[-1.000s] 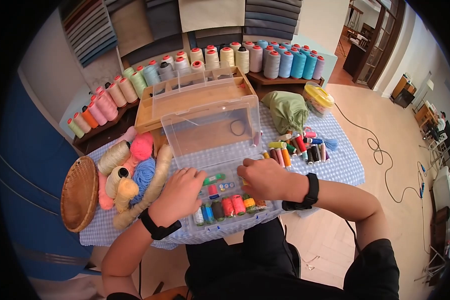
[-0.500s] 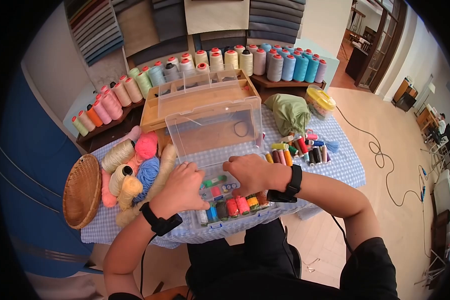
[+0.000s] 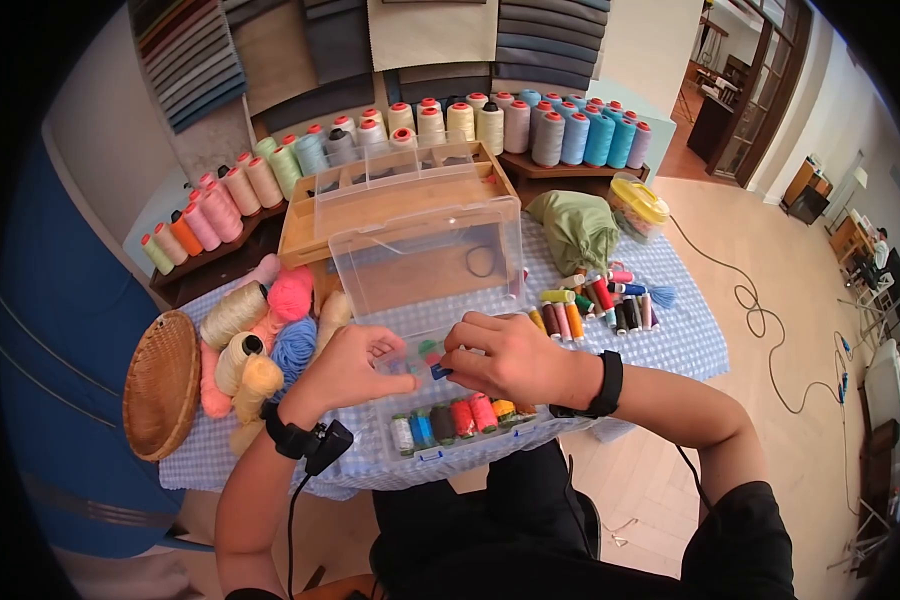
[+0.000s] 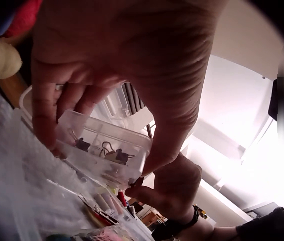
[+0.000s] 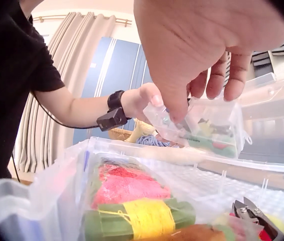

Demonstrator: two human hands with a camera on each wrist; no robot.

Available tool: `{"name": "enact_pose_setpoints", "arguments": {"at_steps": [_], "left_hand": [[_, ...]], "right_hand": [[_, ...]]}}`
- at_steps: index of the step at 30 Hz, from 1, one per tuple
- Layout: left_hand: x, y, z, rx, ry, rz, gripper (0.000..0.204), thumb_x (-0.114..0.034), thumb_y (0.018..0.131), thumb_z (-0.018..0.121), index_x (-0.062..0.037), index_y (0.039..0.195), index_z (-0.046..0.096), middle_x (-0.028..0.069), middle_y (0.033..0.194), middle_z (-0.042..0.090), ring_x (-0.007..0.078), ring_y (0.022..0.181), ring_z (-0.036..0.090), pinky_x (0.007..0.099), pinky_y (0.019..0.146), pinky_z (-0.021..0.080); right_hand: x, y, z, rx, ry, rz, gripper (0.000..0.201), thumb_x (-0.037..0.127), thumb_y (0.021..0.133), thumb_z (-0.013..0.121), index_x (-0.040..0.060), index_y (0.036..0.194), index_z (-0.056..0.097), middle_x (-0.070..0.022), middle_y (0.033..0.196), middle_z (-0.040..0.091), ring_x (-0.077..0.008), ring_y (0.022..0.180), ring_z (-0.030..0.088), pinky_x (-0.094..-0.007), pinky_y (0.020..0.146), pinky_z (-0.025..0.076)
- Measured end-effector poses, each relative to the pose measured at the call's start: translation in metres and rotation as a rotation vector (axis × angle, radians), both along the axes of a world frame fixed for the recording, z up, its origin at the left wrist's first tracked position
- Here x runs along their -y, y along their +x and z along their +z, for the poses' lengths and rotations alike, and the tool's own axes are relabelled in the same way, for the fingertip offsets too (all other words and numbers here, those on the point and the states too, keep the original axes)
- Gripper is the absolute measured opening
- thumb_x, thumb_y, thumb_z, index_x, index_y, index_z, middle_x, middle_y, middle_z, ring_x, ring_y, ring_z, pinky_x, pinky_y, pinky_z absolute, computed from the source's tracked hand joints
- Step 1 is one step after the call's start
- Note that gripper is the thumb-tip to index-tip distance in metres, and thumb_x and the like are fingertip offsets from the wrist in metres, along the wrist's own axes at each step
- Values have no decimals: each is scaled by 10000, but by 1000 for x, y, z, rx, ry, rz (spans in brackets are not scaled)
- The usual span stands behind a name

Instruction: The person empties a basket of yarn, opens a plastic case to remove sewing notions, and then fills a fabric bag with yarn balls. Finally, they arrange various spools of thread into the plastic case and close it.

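A small clear compartment tray point(image 4: 102, 145) is in my left hand point(image 3: 355, 365), gripped by its end between thumb and fingers. Black binder clips point(image 4: 117, 155) show through its wall. At the tray's edge, my right hand point(image 3: 510, 355) pinches a small dark blue piece point(image 3: 440, 371) between thumb and index finger; its kind cannot be made out. In the right wrist view the tray is raised above the large clear box point(image 5: 89, 160) and has a green item point(image 5: 212, 145) inside. Thread spools point(image 3: 460, 418) line the box's front, and thread snips point(image 5: 252, 213) lie in it.
The box's clear lid point(image 3: 425, 262) stands open behind my hands, before a wooden organizer point(image 3: 400, 215). To the left are yarn skeins point(image 3: 292, 345) and a wicker basket point(image 3: 160, 385). At the right lie loose spools point(image 3: 600, 300), a green pouch point(image 3: 575, 230) and a yellow-lidded tub point(image 3: 638, 205).
The tray has come up out of the box, held by my left hand. My right hand has gone from the tray's right end toward its middle, where it pinches the blue piece.
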State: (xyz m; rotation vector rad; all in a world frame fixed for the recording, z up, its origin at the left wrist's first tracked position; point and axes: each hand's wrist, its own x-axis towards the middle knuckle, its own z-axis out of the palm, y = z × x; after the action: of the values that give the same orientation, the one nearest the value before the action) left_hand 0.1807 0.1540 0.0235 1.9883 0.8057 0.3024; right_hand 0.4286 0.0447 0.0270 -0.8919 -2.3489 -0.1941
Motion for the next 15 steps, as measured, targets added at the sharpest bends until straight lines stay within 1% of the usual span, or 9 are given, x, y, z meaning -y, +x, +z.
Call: {"name": "enact_pose_setpoints", "arguments": {"at_steps": [1,3,4,6,8,10,12,13,15], "left_hand": [[2,1,3,1,1,-3,478,-166,716,900,55,1076,677,96,1019,709,114,933,662,263,792,536],[5,3,8,58,33,20,542,-266,709,896,79,1072,689,137,1000,730,153,940,685,293,808,550],[6,4,9,59,34,20,542,-266,709,896,79,1072,689,137,1000,730,153,940,685,293,808,550],[8,4,8,145,32,42,559,-230,710,900,101,1102,677,137,1014,728,136,933,685,285,806,553],[11,7,10,171,16,47,560,-204,713,900,111,1116,671,135,1022,726,131,938,683,283,817,555],[13,9,10,198,-1,52,562,-179,717,899,121,1130,664,133,1031,724,126,944,682,282,828,556],[13,11,7,279,-37,64,557,-142,722,896,135,1142,657,117,1032,719,120,940,680,270,836,558],[13,12,7,279,-37,64,557,-142,722,896,135,1142,657,117,1032,719,120,940,680,270,836,558],[14,14,8,296,-13,52,563,-131,718,899,137,1148,655,113,1038,719,118,936,682,267,829,562]], "right_hand": [[1,-1,2,4,67,-18,221,122,748,760,27,927,675,-48,930,588,-221,848,627,-333,629,557],[4,-1,6,41,113,-28,215,118,749,742,13,922,670,-56,911,584,-220,846,625,-332,619,555],[4,-1,8,76,157,-35,211,113,749,725,-1,916,665,-64,891,581,-218,843,623,-331,609,553],[4,2,8,121,199,-19,215,116,746,713,-14,910,667,-71,892,585,-215,841,622,-328,607,550],[4,4,12,164,240,-4,221,119,742,702,-27,905,670,-77,892,589,-213,838,621,-324,604,547],[5,7,19,250,354,-4,239,124,729,692,-42,902,681,-82,905,597,-202,837,619,-304,598,534],[7,9,19,293,394,-22,247,123,722,694,-43,904,687,-79,906,599,-196,836,618,-297,596,526],[8,11,20,336,434,-41,254,121,714,696,-44,906,694,-76,907,601,-190,835,616,-289,593,519],[11,13,22,356,442,-42,253,120,712,694,-44,904,691,-72,900,598,-186,832,613,-286,588,512]]}}
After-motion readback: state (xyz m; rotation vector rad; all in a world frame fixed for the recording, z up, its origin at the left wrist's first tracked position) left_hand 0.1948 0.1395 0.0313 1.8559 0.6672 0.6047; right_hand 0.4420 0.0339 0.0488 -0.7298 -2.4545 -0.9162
